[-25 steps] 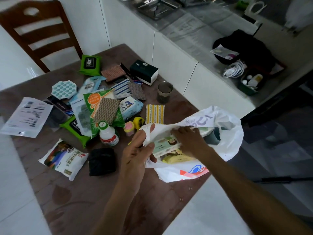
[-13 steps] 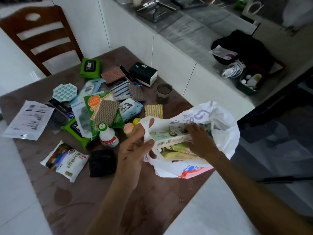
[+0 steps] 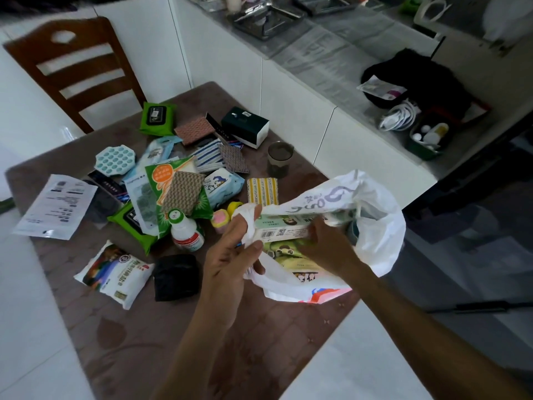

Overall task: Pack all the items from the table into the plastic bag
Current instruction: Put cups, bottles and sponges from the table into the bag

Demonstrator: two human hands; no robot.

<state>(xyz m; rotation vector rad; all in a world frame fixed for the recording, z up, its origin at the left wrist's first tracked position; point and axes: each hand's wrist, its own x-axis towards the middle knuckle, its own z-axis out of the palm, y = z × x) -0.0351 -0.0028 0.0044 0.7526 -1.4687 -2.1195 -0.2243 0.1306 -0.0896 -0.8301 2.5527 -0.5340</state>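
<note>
A white plastic bag (image 3: pixel 377 226) lies open at the right edge of the brown table (image 3: pixel 138 327). My left hand (image 3: pixel 230 255) grips the bag's near rim and handle. My right hand (image 3: pixel 328 246) is inside the mouth, holding a pale green box (image 3: pixel 285 226) above yellow-green packets (image 3: pixel 291 258) in the bag. Left of the bag lie a small white bottle with a green cap (image 3: pixel 184 232), a black pouch (image 3: pixel 176 277), a white salt packet (image 3: pixel 115 274), a striped yellow cloth (image 3: pixel 262 190) and several wipe packs and sponges.
A brown cup (image 3: pixel 279 158) and a dark green box (image 3: pixel 245 127) stand at the table's far side. A white document pouch (image 3: pixel 56 206) lies at the left edge. A wooden chair (image 3: pixel 75 67) stands beyond the table. A white counter (image 3: pixel 331 67) with clutter runs along the right.
My right hand has pushed the pale green box deeper into the bag. My left hand has lifted the bag's rim slightly. The camera has shifted a little.
</note>
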